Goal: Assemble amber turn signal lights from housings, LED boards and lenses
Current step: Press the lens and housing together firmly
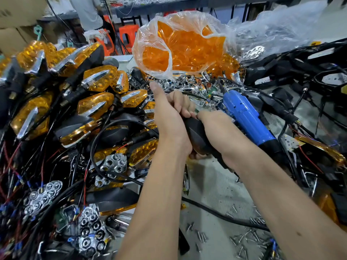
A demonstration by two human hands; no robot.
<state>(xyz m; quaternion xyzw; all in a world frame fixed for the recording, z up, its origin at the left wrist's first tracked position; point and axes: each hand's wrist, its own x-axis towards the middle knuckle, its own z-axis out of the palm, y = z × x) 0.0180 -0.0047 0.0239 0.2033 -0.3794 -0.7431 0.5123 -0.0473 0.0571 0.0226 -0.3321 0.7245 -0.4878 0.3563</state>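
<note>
Both my hands hold one black turn signal housing (197,136) over the middle of the bench. My left hand (169,117) grips its left side, thumb stretched up and fingers curled over the top. My right hand (219,132) wraps the housing from the right, and a small green LED board (196,111) shows between the two hands. A clear bag of amber lenses (180,47) stands behind. Finished amber lights (93,106) are heaped at the left.
A blue electric screwdriver (246,117) lies just right of my right hand. Chrome reflectors (112,164) and wired parts litter the left front. Loose screws (244,239) are scattered at the front right. Black housings with cables (300,72) pile at the right.
</note>
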